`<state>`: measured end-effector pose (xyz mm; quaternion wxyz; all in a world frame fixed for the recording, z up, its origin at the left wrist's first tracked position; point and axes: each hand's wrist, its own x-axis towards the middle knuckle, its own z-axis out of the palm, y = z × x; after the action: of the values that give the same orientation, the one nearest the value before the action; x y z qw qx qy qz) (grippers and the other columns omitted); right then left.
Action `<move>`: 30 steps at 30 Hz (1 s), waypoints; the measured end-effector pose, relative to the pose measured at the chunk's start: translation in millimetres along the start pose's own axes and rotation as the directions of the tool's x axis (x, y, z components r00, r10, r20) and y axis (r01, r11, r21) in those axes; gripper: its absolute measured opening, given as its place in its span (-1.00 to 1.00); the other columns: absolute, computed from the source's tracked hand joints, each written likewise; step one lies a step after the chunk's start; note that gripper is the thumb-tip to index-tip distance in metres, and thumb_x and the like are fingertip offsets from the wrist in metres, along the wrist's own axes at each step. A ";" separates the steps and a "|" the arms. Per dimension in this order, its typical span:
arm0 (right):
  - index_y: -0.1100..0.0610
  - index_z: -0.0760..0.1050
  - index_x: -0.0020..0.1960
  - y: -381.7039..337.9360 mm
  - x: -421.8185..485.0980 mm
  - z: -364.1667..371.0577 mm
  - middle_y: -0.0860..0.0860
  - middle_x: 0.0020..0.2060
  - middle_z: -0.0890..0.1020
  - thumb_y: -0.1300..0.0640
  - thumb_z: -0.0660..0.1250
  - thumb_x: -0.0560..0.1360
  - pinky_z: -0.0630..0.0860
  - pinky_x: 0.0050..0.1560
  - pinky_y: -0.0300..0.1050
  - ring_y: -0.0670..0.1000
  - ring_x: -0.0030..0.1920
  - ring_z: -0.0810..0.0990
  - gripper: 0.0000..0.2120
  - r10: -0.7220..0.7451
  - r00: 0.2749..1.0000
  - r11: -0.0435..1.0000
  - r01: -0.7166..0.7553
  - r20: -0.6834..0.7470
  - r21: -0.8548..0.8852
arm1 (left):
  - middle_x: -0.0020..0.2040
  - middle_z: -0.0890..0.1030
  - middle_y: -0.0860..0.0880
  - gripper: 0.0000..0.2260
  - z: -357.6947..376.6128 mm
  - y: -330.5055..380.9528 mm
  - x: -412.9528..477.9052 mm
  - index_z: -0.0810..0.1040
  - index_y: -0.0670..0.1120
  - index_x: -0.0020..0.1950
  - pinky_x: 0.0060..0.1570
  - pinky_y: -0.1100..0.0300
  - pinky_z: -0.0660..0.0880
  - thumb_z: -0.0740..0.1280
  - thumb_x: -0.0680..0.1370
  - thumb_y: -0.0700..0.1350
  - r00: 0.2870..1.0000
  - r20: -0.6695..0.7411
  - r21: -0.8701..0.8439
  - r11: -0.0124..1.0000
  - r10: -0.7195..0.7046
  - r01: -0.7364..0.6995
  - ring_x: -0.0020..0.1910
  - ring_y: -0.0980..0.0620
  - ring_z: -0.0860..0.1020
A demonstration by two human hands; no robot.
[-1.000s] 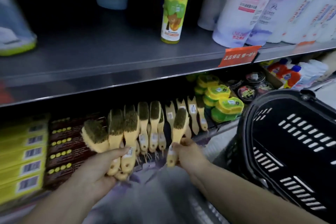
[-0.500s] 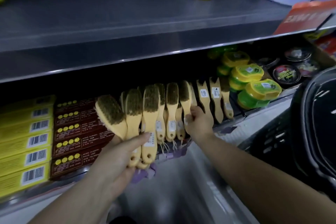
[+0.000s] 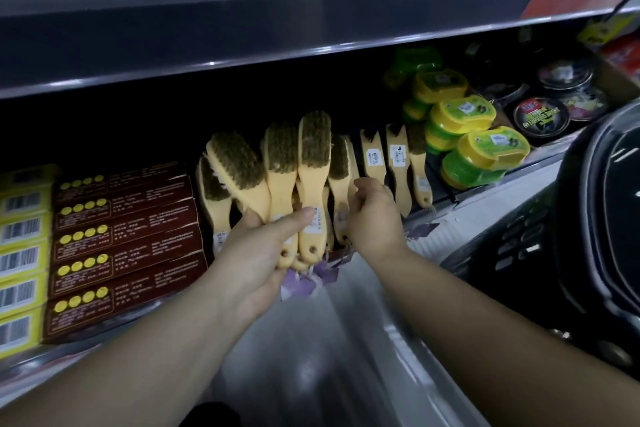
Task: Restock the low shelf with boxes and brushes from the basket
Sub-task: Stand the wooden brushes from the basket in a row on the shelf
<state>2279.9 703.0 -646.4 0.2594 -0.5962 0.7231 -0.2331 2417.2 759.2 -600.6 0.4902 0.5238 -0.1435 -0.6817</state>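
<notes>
The left hand (image 3: pixel 258 253) holds a bunch of brushes (image 3: pixel 298 184) by their handles, thumb across the front, bristle heads up, in front of the low shelf (image 3: pixel 485 191). The right hand (image 3: pixel 375 218) is just beside them, fingers curled on one brush handle at the shelf edge. The black basket (image 3: pixel 588 218) stands at right

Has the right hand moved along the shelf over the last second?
Yes. The right hand went from the shelf's front edge in among the standing brushes, toward the green-and-yellow tubs.
</notes>
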 end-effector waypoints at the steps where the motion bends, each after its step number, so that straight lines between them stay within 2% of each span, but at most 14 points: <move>1: 0.19 0.44 0.25 -1.0 -0.3 -4.6 0.13 0.13 0.48 0.25 0.14 0.57 0.42 0.04 -0.15 0.13 0.10 0.50 -0.73 0.023 1.000 0.997 -0.024 0.017 0.072 | -0.06 0.70 -0.05 -0.68 4.4 0.3 3.6 0.53 -0.09 0.18 -0.45 0.27 0.55 0.40 0.44 -0.28 1.000 -0.016 -0.008 1.000 -0.006 0.006 -0.26 0.07 0.68; 4: 0.11 0.52 0.04 -8.3 -6.9 -19.3 0.01 -0.08 0.59 0.17 0.13 0.60 0.44 -0.16 -0.32 -0.02 -0.09 0.56 -0.81 0.072 0.993 0.930 -0.101 0.095 0.354 | -0.05 0.68 -0.08 -0.64 17.1 4.2 13.6 0.50 -0.13 0.21 -0.50 0.30 0.52 0.43 0.43 -0.26 0.998 -0.057 0.002 1.000 -0.019 0.019 -0.37 0.10 0.66; 6: 0.06 0.57 -0.06 -13.0 -13.3 -26.3 0.00 -0.14 0.64 0.02 0.16 0.59 0.52 -0.04 -0.18 0.00 -0.07 0.60 -0.76 0.062 0.975 0.850 -0.163 0.212 0.501 | -0.10 0.68 -0.07 -0.64 25.1 8.0 19.0 0.49 -0.12 0.20 -0.45 0.24 0.55 0.44 0.43 -0.26 0.999 -0.047 0.013 1.000 0.005 -0.005 -0.37 0.08 0.66; 9: 0.05 0.60 0.00 -15.8 -20.7 -33.4 0.08 -0.07 0.67 -0.02 0.23 0.56 0.56 0.08 0.05 0.08 0.02 0.63 -0.78 0.026 0.929 0.743 -0.264 0.368 0.615 | -0.13 0.69 -0.05 -0.67 35.2 7.3 23.8 0.49 -0.06 0.14 -0.35 0.12 0.62 0.44 0.43 -0.25 0.999 0.008 0.050 0.998 0.035 -0.035 -0.29 0.04 0.68; 12: 0.12 0.58 0.03 -10.5 -18.2 -38.5 0.10 -0.10 0.66 0.10 0.26 0.56 0.60 -0.04 -0.01 0.10 -0.05 0.63 -0.84 0.057 0.943 0.708 -0.269 0.327 0.653 | -0.06 0.69 -0.08 -0.72 39.6 -1.6 26.5 0.50 -0.03 0.11 -0.22 0.04 0.62 0.43 0.44 -0.22 0.998 0.032 0.065 0.996 0.053 -0.055 -0.18 -0.02 0.69; 16: 0.19 0.54 -0.04 0.7 -9.5 -43.5 0.09 -0.21 0.65 0.27 0.17 0.59 0.61 -0.08 -0.08 0.02 -0.20 0.63 -0.83 0.129 0.955 0.587 -0.289 0.265 0.756 | -0.10 0.70 0.01 -0.77 31.6 -13.9 29.7 0.52 0.02 0.06 -0.32 0.18 0.58 0.40 0.47 -0.23 0.994 0.016 0.034 0.994 0.104 -0.104 -0.13 0.04 0.66; 17: 0.17 0.54 -0.09 2.2 -7.0 -43.5 0.06 -0.24 0.64 0.29 0.16 0.59 0.61 -0.13 -0.14 -0.01 -0.24 0.62 -0.81 0.127 0.961 0.599 -0.272 0.245 0.753 | -0.09 0.70 -0.01 -0.76 30.2 -17.4 31.6 0.52 0.02 0.04 -0.27 0.17 0.58 0.40 0.47 -0.26 0.993 0.001 0.028 0.993 0.114 -0.114 -0.11 0.03 0.66; 19: 0.10 0.53 -0.18 -0.1 -5.2 -39.7 0.02 -0.30 0.62 0.33 0.18 0.56 0.56 -0.31 -0.22 -0.05 -0.34 0.58 -0.75 0.083 0.971 0.731 -0.212 0.225 0.648 | -0.03 0.67 -0.07 -0.73 33.0 -25.0 36.8 0.50 0.01 0.05 -0.22 0.13 0.56 0.41 0.45 -0.28 0.992 -0.032 0.072 0.990 0.121 -0.118 -0.06 -0.05 0.65; 21: 0.05 0.54 -0.24 -5.5 -6.7 -28.3 0.03 -0.35 0.61 0.37 0.18 0.51 0.54 -0.36 -0.17 -0.01 -0.36 0.56 -0.70 0.045 0.973 0.858 -0.154 0.227 0.491 | -0.08 0.66 -0.06 -0.71 39.6 -31.3 42.0 0.48 0.02 0.08 -0.35 0.17 0.55 0.39 0.45 -0.28 0.987 -0.070 0.125 0.983 0.144 -0.134 -0.16 -0.02 0.65; 23: 0.05 0.56 -0.29 -7.2 -6.9 -17.6 0.08 -0.39 0.61 0.35 0.18 0.48 0.58 -0.32 -0.02 0.10 -0.35 0.59 -0.69 0.118 0.971 0.879 -0.199 0.207 0.434 | -0.14 0.67 -0.03 -0.68 42.9 -35.8 45.2 0.49 0.02 0.13 -0.41 0.19 0.53 0.42 0.44 -0.23 0.983 -0.093 0.167 0.976 0.160 -0.143 -0.26 0.02 0.65; 25: 0.16 0.60 -0.22 -1.2 -4.2 -15.0 0.15 -0.35 0.64 0.28 0.15 0.49 0.62 -0.20 0.08 0.19 -0.29 0.62 -0.74 0.282 0.941 0.804 -0.339 0.190 0.488 | -0.12 0.68 -0.02 -0.67 40.0 -40.4 46.6 0.50 -0.01 0.13 -0.37 0.22 0.53 0.45 0.42 -0.24 0.983 -0.081 0.156 0.976 0.168 -0.154 -0.24 0.07 0.66; 27: 0.24 0.60 -0.13 8.1 -0.4 -18.4 0.18 -0.28 0.68 0.11 0.11 0.50 0.60 -0.09 0.09 0.22 -0.18 0.65 -0.67 0.415 0.868 0.656 -0.492 0.271 0.572 | -0.13 0.67 0.00 -0.69 33.5 -44.4 48.2 0.51 -0.01 0.10 -0.30 0.22 0.53 0.43 0.43 -0.28 0.982 -0.084 0.154 0.976 0.170 -0.156 -0.22 0.09 0.65; 29: 0.26 0.58 -0.10 15.0 3.5 -21.7 0.15 -0.28 0.70 -0.09 0.07 0.53 0.58 -0.20 -0.04 0.16 -0.22 0.65 -0.53 0.442 0.798 0.518 -0.600 0.410 0.610 | -0.14 0.66 -0.01 -0.70 28.5 -46.8 48.8 0.52 -0.01 0.08 -0.31 0.22 0.52 0.41 0.43 -0.31 0.984 -0.079 0.138 0.979 0.160 -0.149 -0.23 0.06 0.63; 30: 0.26 0.58 -0.07 16.5 5.6 -22.3 0.16 -0.26 0.70 -0.14 0.09 0.54 0.56 -0.28 -0.10 0.13 -0.26 0.64 -0.50 0.430 0.777 0.489 -0.628 0.460 0.605 | -0.15 0.66 -0.02 -0.70 27.1 -47.7 48.5 0.52 0.00 0.08 -0.34 0.22 0.51 0.41 0.43 -0.30 0.986 -0.070 0.140 0.980 0.149 -0.138 -0.26 0.06 0.62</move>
<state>2252.3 701.1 -640.7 0.6216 -0.2104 0.6769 -0.3333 2370.8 733.7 -651.1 0.5069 0.5709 -0.2069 -0.6118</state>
